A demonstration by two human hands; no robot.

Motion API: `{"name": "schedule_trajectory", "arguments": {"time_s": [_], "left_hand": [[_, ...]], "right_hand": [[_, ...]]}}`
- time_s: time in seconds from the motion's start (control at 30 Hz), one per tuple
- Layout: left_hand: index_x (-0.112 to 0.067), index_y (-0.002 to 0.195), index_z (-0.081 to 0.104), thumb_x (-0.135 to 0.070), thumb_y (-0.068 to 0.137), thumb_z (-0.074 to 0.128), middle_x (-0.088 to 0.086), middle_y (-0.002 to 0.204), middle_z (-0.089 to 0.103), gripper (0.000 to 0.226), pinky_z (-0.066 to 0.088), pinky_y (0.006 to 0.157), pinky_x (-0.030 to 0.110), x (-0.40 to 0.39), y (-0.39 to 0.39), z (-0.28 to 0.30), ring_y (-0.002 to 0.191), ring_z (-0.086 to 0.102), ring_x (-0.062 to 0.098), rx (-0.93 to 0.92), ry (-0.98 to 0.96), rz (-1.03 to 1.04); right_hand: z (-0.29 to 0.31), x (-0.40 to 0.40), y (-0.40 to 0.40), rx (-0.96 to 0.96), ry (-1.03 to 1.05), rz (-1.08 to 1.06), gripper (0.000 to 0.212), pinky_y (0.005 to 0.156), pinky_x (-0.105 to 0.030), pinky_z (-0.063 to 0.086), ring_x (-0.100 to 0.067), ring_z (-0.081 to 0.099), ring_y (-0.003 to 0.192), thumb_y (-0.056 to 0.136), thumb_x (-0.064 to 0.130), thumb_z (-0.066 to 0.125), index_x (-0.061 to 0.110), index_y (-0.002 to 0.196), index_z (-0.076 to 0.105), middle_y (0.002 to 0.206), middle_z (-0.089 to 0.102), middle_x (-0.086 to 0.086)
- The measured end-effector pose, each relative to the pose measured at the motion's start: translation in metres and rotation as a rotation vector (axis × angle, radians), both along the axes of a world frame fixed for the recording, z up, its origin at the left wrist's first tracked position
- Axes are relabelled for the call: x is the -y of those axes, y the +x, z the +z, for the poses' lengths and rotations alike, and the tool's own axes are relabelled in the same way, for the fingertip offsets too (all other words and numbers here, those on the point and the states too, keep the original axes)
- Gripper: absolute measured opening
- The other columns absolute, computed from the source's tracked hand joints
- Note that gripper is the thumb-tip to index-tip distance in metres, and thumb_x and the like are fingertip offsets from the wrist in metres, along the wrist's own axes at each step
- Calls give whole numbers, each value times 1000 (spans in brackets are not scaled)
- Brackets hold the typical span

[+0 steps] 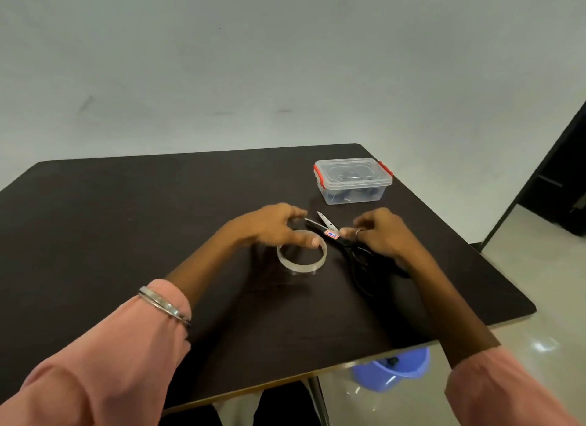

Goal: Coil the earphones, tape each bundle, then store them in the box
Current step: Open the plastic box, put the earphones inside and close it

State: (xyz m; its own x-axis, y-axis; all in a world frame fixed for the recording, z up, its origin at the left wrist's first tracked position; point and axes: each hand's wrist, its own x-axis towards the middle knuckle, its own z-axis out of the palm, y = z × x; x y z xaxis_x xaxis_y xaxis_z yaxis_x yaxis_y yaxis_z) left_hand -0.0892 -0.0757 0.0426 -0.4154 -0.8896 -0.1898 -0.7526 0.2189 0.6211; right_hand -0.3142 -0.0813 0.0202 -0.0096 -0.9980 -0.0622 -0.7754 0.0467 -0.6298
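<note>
On the dark desk (pixel 126 235), the left hand (pixel 272 225) rests with curled fingers on the tape roll (pixel 301 255). The right hand (pixel 377 232) pinches something small beside the open scissors (pixel 348 244); what its grip holds I cannot tell. The closed box (pixel 352 180) stands further back, with dark earphone bundles inside.

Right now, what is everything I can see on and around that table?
Table: one, dark brown, fills the middle of the view.
Storage box: one, clear with red clips, lid on, far right of the table, dark items inside.
Tape roll: one, clear, flat on the table centre.
Scissors: one pair, black handles, blades open, right of the tape roll.
Bucket: one, blue, on the floor beneath the table edge.
Bangle: silver, on the pink left sleeve.
Left hand: above the tape roll.
Right hand: at the scissors; what its fingers pinch is unclear.
</note>
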Motion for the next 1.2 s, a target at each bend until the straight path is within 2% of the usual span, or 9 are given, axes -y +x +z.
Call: {"name": "schedule_trajectory", "arguments": {"time_s": [0.07, 0.13, 0.2, 0.33, 0.5, 0.63, 0.77, 0.9, 1.2], "left_hand": [[-18, 146, 34, -54, 71, 76, 5, 140, 49, 94, 29, 113, 52, -11, 5, -5, 132, 44, 29, 194, -2, -71], [-23, 152, 18, -61, 66, 75, 5, 149, 35, 109, 8, 111, 68, -18, 2, -14, 140, 27, 34, 411, -78, -38], [-22, 152, 14, -60, 67, 74, 6, 152, 30, 111, 2, 109, 71, -23, -2, -20, 143, 22, 35, 438, -140, 16], [-19, 152, 19, -59, 65, 75, 6, 151, 36, 111, 4, 112, 67, -31, -11, -25, 140, 32, 29, 295, -215, 96], [-10, 149, 25, -52, 68, 78, 12, 147, 41, 105, 12, 117, 54, -36, -45, -23, 136, 38, 28, 103, -326, 119], [-6, 149, 24, -47, 70, 79, 15, 143, 44, 104, 25, 115, 47, -37, -86, -23, 131, 41, 31, 13, -340, 131], [-6, 151, 17, -46, 72, 78, 16, 146, 39, 107, 23, 116, 43, -36, -120, -34, 135, 35, 32, 14, -325, 125], [-8, 151, 18, -51, 72, 76, 13, 147, 39, 107, 30, 112, 40, -35, -136, -45, 136, 32, 33, 49, -334, 161], [-17, 152, 16, -63, 68, 72, 11, 150, 33, 112, 34, 109, 46, -38, -126, -46, 138, 30, 32, 112, -329, 108]], "right_hand": [[-7, -8, 10, -179, 34, 14, 55, 94, -46, 47, -26, 61, 100, 71, 54, 75, 9, 101, 68, 100, 70, -6], [-13, -9, 17, -316, 14, -9, 44, 92, -44, 44, -24, 59, 98, 72, 54, 74, 16, 94, 69, 95, 67, -2], [-16, -10, 21, -340, -27, -28, 36, 89, -43, 47, -23, 60, 94, 75, 49, 73, 17, 91, 67, 93, 66, -2], [-15, -17, 10, -216, -81, -86, 31, 73, -40, 56, -24, 63, 76, 77, 37, 76, 8, 82, 66, 80, 67, -8], [-4, -26, -31, -153, -178, -204, 31, 58, -34, 46, -28, 60, 66, 79, 28, 75, -1, 72, 67, 69, 64, -13], [1, -25, -64, -163, -219, -276, 29, 66, -41, 53, -31, 62, 70, 82, 25, 73, -4, 82, 71, 76, 67, -19], [-8, -23, -86, -175, -156, -290, 32, 72, -39, 54, -27, 63, 77, 83, 25, 72, -2, 99, 70, 90, 69, -18], [-19, -20, -92, -203, -153, -281, 34, 77, -46, 56, -27, 64, 78, 82, 28, 73, 0, 100, 72, 87, 70, -17], [-24, -17, -94, -239, -93, -298, 44, 88, -46, 52, -26, 60, 95, 80, 43, 70, 7, 106, 69, 101, 68, -11]]}}
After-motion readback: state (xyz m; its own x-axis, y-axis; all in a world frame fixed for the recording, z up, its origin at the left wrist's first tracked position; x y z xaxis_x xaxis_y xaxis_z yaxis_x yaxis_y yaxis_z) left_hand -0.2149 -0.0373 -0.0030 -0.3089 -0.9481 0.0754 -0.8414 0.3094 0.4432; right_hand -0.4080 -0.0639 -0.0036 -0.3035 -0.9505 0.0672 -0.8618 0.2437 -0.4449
